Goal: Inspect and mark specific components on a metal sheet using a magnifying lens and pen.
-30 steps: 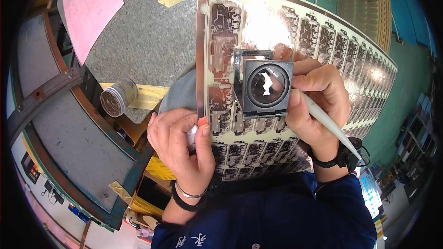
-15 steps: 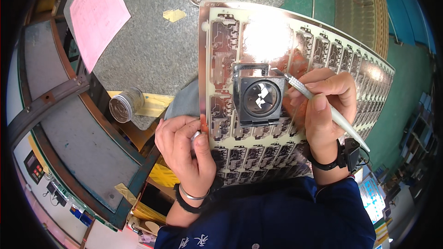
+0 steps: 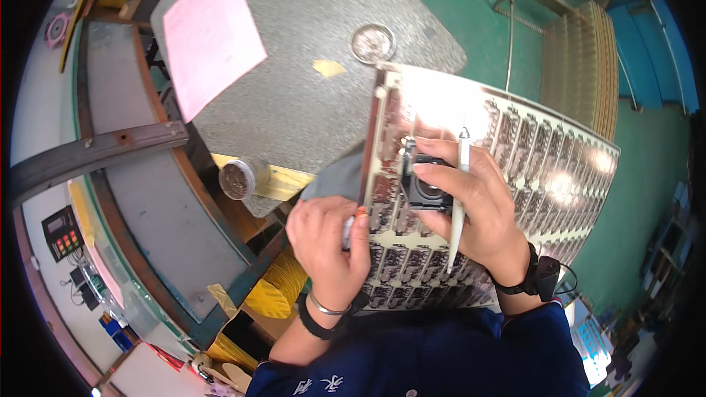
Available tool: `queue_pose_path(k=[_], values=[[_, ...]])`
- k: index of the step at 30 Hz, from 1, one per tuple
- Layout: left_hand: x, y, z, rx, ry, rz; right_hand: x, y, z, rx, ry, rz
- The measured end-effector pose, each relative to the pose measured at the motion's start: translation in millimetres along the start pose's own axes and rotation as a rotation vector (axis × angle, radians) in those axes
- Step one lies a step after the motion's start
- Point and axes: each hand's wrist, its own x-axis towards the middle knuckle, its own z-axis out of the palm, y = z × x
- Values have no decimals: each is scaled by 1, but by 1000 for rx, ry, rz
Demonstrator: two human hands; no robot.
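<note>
A large copper-and-cream printed circuit panel (image 3: 540, 169) rests tilted in front of me, its rows of dark circuit patterns catching bright glare. My left hand (image 3: 327, 242) is closed at its left edge, the thumb against the rim; something whitish, partly hidden, sits inside the curled fingers. With my right hand (image 3: 482, 213) I grasp a black folding magnifier (image 3: 426, 191) by its frame, over the panel's left part. The same hand keeps a craft knife (image 3: 457, 228) with a white handle lying across the fingers, its tip pointing away from me.
Beyond the panel, a grey table (image 3: 294, 73) carries a pink sheet (image 3: 213, 40), a round metal dish (image 3: 373, 44), and a yellow scrap (image 3: 329, 68). An open jar (image 3: 243, 178) stands at its near edge. Framed screens (image 3: 173, 242) line the left; a ribbed rack (image 3: 581, 66) stands far right.
My right hand has moved left from beside the magnifier and now grips it, while the knife has swung to nearly upright. The view has shifted, and my left hand stays at the panel's edge.
</note>
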Motion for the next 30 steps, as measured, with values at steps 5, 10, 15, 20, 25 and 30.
queue_pose_path(k=[5,10,15,20,25,30], values=[[-1,3,-4,8,6,8,20,-23,6,-39,-1,-13],[-9,0,-2,108,57,32,76,-45,66,-205,-90,-144],[-8,-3,-6,67,-42,36,102,-22,143,-558,-228,-50],[-6,0,-5,33,-8,33,104,-6,163,-613,-179,-25],[-9,-2,-4,53,-14,-1,90,-26,115,-101,-12,-244],[-6,-4,-5,-33,-20,-2,17,-7,38,326,186,-84]])
